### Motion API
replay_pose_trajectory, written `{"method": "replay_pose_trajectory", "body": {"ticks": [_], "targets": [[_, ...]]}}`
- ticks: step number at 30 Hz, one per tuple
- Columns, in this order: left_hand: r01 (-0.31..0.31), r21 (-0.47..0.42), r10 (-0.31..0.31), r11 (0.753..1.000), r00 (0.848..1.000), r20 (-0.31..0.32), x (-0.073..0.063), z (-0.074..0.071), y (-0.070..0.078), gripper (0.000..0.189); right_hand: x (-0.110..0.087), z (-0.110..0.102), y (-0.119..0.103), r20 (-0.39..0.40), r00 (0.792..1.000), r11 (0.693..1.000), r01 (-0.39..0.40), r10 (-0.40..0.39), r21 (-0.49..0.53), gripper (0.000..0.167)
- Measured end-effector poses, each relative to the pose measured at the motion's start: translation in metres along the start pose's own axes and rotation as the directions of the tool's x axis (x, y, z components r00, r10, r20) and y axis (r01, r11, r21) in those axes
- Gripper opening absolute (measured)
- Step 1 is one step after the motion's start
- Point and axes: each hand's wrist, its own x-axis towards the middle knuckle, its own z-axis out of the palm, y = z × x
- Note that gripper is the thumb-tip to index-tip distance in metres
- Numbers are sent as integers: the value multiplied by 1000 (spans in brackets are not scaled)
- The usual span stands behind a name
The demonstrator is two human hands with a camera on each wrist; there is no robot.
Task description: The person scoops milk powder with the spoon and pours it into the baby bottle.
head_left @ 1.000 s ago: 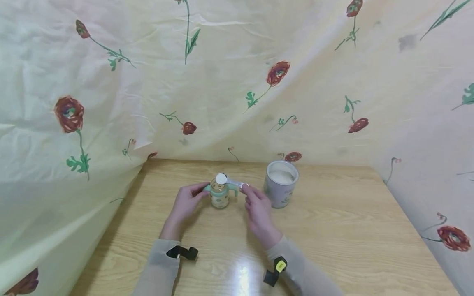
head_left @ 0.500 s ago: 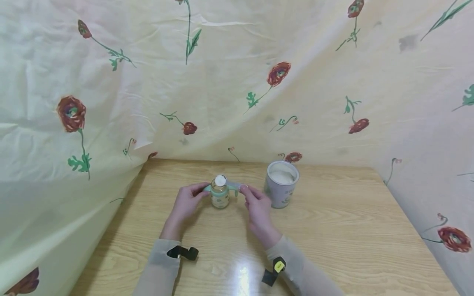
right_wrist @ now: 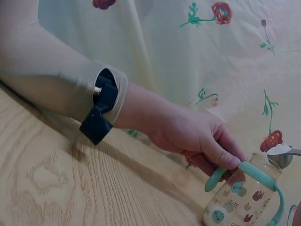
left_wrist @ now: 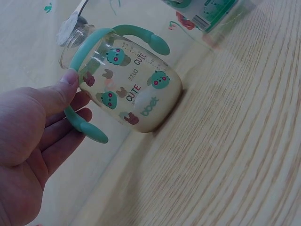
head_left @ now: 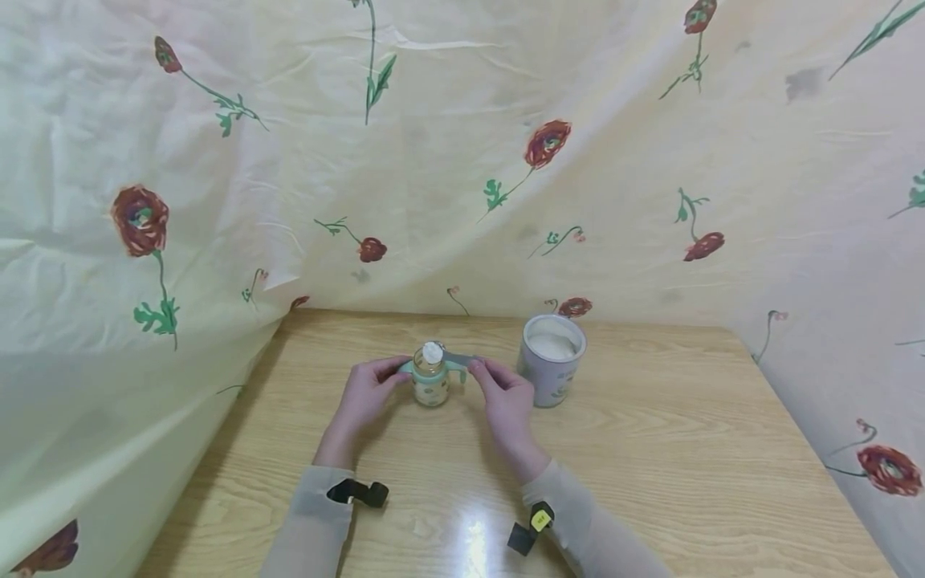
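Note:
A clear baby bottle (head_left: 430,392) with mint-green handles and printed cartoon faces stands upright on the table. My left hand (head_left: 366,392) pinches one of its handles between thumb and fingers; in the left wrist view, pale liquid shows inside the bottle (left_wrist: 129,89). My right hand (head_left: 510,405) grips a measuring scoop (head_left: 458,360) by the end of its handle. White powder (head_left: 433,352) heaps in the scoop's bowl, which sits tilted at the bottle's open mouth. The right wrist view catches the left hand (right_wrist: 197,141) and the scoop's bowl (right_wrist: 282,159), while most of the right hand is out of frame.
An open lilac tin (head_left: 551,377) of white powder stands just right of my right hand. The wooden table (head_left: 665,449) runs back to a flower-printed cloth (head_left: 448,160), which also hangs along both sides.
My right hand has turned slightly, tipping the scoop further over the bottle mouth, and the powder's surface now looks uneven. The left hand and bottle stay in place.

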Motion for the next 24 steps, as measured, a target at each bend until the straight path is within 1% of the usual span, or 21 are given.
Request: {"method": "replay_pose_trajectory", "body": {"ticks": [5,8,11,14,17,20,22,24], "targets": [[15,-14,-15,1000,1000,6,0,0,-2,32,0,0,3,13,996,996,83,-83,18,23],[12,-17,-12,1000,1000,5,0,0,-2,31,-1,1,5,20,989,989,144,-145,7,21],[-4,-7,5,1000,1000,3,0,-1,-2,31,0,1,7,39,976,977,213,-212,-12,18],[-15,3,15,1000,1000,6,0,-1,-2,30,1,1,9,56,958,959,282,-280,-30,15],[-11,2,11,1000,1000,13,-1,-1,-1,30,2,0,12,66,934,932,356,-352,-61,12],[-9,-2,9,1000,1000,17,-1,0,-1,30,3,0,14,72,903,900,429,-424,-79,9],[-13,-1,13,1000,1000,16,0,0,-1,29,3,0,15,77,877,872,481,-475,-92,9],[-25,4,25,1000,1000,15,0,0,-1,29,3,1,16,82,846,840,533,-527,-104,10]]}}
